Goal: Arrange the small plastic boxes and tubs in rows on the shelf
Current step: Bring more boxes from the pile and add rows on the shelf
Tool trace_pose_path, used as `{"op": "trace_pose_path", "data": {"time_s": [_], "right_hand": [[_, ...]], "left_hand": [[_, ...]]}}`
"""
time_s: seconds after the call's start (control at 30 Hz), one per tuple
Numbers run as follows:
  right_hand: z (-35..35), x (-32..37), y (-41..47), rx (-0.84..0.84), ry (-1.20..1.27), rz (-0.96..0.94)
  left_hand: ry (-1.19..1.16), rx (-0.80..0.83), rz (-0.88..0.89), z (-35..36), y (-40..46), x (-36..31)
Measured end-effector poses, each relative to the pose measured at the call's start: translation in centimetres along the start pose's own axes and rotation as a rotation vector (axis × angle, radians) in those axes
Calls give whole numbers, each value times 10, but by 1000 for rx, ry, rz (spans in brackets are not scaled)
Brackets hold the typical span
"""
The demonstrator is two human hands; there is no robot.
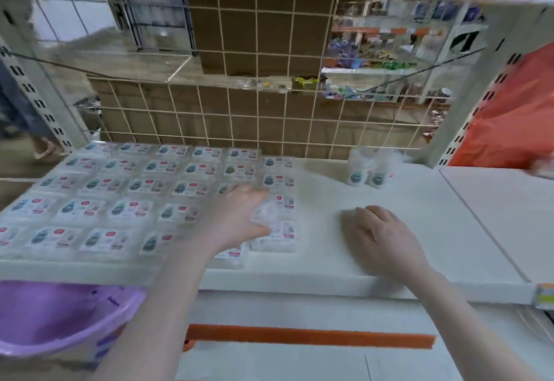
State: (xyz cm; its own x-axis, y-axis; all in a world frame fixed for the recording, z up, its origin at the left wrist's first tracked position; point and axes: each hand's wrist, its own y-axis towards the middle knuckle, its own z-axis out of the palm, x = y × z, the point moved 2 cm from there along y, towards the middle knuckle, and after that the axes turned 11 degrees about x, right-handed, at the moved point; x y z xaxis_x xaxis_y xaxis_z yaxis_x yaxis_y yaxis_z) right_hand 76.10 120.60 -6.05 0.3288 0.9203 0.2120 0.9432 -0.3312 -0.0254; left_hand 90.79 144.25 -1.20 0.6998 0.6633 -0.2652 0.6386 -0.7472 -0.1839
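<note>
Purple basin (60,320) below left, wire grid (257,105) behind, orange bag (509,117) right.

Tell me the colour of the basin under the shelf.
Purple; the basin shows at lower left of the head view, below the shelf.

We see two bare forearms, no sleeves in view. Left hand (239,215) and right hand (380,233) both bare: no gloves, no rings, no watch or wristband that we can make out. Nails short, unpainted as far as blur allows. No marks or tattoos visible.
</note>
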Motion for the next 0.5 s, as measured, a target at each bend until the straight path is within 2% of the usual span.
{"op": "trace_pose_path", "data": {"time_s": [0.2,0.5], "right_hand": [[3,-21,8,31,-9,-67],[10,-28,10,-15,98,-94]], "left_hand": [[-16,26,9,19,15,-38],[-34,111,-19,15,10,-36]]}}
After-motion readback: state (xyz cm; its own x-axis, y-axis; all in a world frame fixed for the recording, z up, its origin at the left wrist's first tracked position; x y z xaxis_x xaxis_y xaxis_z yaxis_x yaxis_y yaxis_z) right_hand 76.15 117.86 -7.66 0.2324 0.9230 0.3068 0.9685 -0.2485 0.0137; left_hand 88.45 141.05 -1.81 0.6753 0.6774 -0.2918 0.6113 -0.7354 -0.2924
